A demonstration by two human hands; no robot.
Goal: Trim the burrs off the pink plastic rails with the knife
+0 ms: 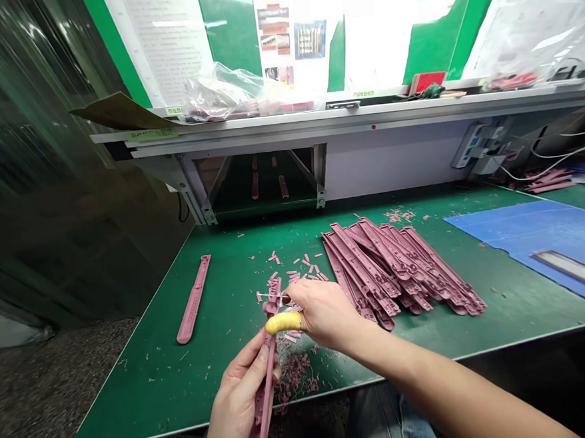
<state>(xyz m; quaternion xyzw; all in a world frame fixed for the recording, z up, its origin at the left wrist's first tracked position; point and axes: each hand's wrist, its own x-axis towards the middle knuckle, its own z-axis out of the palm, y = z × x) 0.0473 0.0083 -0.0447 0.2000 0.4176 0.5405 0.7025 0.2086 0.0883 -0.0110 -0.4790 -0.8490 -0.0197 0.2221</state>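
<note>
My left hand (239, 396) is wrapped round a long mauve plastic strip (264, 418), which slants up and away from me. My right hand (323, 307), with a yellow cover (284, 322) on its thumb, grips a small knife with a thin metal blade (270, 295). The blade lies across the far end of the strip; its handle is mostly hidden in my fingers. Just beyond lie small cut-off mauve pieces (306, 269), with curled shavings (296, 379) heaped nearer the table edge. One separate mauve strip (194, 299) rests to the left.
A pile of similar strips (390, 265) covers the green table (149, 389) right of my hands. Further right, a metal ruler-like bar (577, 271) lies on a blue sheet (533, 229). At the back, a green conveyor belt (269, 204) carries several strips under a shelf (355, 116).
</note>
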